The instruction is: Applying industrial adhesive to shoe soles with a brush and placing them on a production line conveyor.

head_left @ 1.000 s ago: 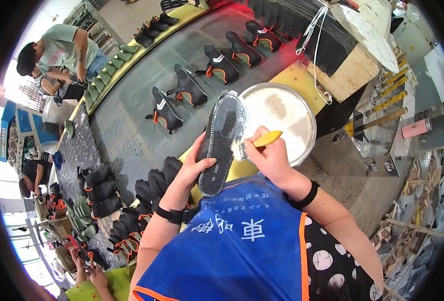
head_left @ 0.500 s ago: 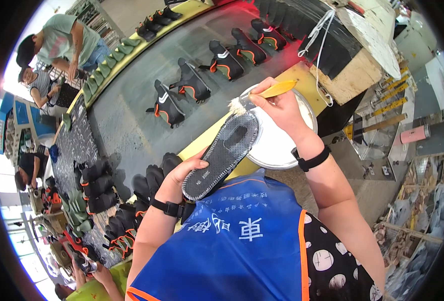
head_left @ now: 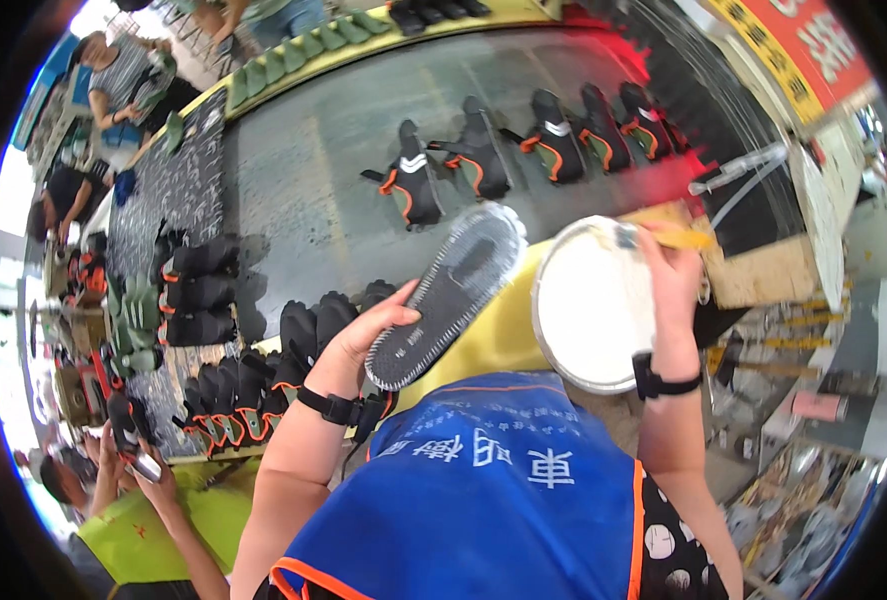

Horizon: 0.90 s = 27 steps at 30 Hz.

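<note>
Head: left hand (head_left: 371, 328) holds black sole (head_left: 449, 292) (small pale print (head_left: 415, 337)).

The brush (head_left: 685, 239) has been moved by the right hand (head_left: 675, 282) from the shoe's (head_left: 438, 312) toe to over the bucket (head_left: 603, 387); the shoe is now held clear, left of the bucket.

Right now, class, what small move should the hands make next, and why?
Probably bring the brush to the sole: the right hand holds it at the pot of white, while the left hand holds the sole bottom up, its middle dark.
</note>
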Each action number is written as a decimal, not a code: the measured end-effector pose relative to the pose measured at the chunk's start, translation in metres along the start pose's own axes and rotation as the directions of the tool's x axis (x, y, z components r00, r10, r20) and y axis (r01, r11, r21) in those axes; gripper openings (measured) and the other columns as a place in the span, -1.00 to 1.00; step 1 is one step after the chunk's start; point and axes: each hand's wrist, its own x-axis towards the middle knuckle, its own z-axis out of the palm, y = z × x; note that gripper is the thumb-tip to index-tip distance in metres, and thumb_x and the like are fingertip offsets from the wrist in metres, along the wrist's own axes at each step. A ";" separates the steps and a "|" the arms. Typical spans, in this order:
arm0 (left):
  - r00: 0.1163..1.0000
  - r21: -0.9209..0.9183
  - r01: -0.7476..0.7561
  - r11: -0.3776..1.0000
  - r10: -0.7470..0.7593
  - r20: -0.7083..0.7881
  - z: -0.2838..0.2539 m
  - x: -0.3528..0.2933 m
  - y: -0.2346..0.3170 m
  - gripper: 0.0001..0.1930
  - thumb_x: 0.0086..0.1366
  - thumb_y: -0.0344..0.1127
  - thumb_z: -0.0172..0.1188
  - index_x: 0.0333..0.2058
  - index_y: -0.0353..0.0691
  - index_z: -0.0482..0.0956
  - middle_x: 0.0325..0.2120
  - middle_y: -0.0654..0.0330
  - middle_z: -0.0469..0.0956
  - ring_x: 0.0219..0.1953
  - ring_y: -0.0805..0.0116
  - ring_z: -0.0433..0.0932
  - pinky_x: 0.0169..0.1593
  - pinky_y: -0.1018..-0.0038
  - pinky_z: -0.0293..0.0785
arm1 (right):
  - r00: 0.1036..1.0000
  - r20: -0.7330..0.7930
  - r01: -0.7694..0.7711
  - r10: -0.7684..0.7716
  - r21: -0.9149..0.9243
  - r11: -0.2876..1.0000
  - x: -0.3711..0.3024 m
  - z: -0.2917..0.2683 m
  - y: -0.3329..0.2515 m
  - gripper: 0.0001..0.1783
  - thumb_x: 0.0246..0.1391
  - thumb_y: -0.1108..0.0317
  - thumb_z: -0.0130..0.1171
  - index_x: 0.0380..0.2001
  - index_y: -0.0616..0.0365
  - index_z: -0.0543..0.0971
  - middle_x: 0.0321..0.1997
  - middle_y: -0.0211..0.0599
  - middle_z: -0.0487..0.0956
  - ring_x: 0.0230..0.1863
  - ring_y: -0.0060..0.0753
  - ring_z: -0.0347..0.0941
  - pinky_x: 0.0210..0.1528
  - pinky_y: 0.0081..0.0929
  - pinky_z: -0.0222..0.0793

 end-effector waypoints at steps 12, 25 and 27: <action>0.430 0.615 -0.148 0.774 0.611 -0.665 -0.219 0.126 0.091 0.09 -0.09 -0.23 0.51 0.37 -0.26 0.04 0.08 -0.06 0.44 0.09 0.11 0.51 0.11 0.27 0.52 | 0.807 -0.483 -0.369 0.341 0.039 0.928 -0.019 -0.069 0.011 -0.81 0.27 0.32 0.24 -0.11 0.14 0.59 -0.31 -0.53 0.50 -0.41 -0.71 0.34 -0.31 -0.69 0.34; 0.472 0.765 0.333 0.552 0.604 -0.642 -0.238 0.162 0.117 0.17 -0.08 0.16 0.49 0.45 0.06 0.01 0.20 -0.19 0.39 0.22 -0.08 0.43 0.25 0.18 0.38 | 0.868 -0.388 -0.332 0.309 0.007 0.943 -0.010 -0.030 0.016 -0.77 0.29 0.32 0.24 -0.06 0.15 0.57 -0.24 -0.49 0.55 -0.34 -0.69 0.42 -0.27 -0.68 0.39; 0.553 0.847 0.355 0.395 0.642 -0.531 -0.215 0.117 0.110 -0.12 0.01 0.15 0.41 0.27 -0.10 0.35 0.12 -0.15 0.49 0.13 -0.06 0.51 0.16 0.20 0.45 | 0.882 -0.338 -0.354 0.327 -0.020 0.935 -0.009 -0.026 0.018 -0.78 0.29 0.33 0.24 -0.07 0.17 0.57 -0.24 -0.48 0.54 -0.31 -0.69 0.41 -0.26 -0.67 0.36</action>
